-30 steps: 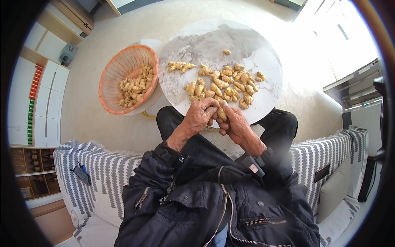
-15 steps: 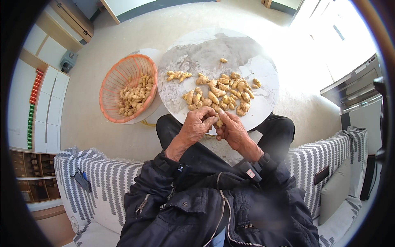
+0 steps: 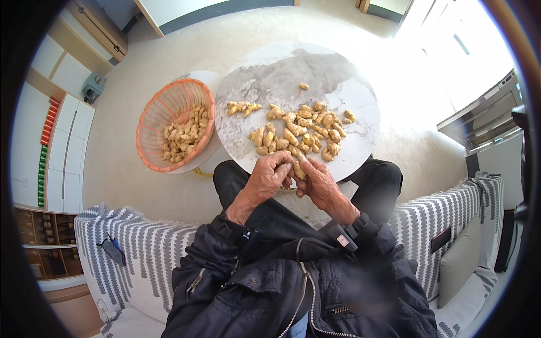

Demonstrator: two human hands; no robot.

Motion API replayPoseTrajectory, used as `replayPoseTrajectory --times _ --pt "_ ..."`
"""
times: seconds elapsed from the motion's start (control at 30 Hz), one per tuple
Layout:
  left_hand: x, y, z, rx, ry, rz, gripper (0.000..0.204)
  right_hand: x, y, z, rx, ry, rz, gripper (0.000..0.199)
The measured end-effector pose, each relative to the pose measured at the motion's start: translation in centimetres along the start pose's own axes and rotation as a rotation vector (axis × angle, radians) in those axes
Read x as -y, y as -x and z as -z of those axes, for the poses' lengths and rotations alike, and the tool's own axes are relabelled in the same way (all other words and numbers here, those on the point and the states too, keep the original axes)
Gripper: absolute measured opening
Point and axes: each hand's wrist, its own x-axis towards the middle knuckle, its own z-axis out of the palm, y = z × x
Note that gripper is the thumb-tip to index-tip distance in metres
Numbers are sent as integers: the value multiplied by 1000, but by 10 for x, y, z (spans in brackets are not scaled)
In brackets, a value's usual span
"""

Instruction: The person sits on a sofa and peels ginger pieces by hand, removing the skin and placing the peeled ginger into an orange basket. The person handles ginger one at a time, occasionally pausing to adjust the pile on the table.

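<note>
A knobbly piece of ginger is held between my two hands at the near edge of the round marble-patterned table. My right hand is closed around it, thumb on top. My left hand is closed too, with thumb and fingers pinched against the ginger's left side; its fingertips are partly hidden. Just beyond my hands, a pile of ginger pieces covers the table's middle. A long branched ginger root lies apart at the left, and a small piece sits farther back.
Left of the table, an orange plastic basket partly filled with ginger stands on a small pale stand. My knees reach under the table's near edge. A patterned cover drapes the sofa, where a phone-like dark object and a cushion rest.
My hands have shifted slightly around the ginger, and more of the held piece shows between them. The view has tilted a little; the pile and basket look unchanged.
</note>
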Motion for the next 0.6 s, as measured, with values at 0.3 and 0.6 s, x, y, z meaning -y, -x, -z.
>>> replayPoseTrajectory --times 0.3,0.6 --pt "0 1 1 -9 11 10 12 2 2 -1 -34 80 46 33" --pt "2 2 0 -12 -14 64 14 2 3 -1 27 -45 25 33"
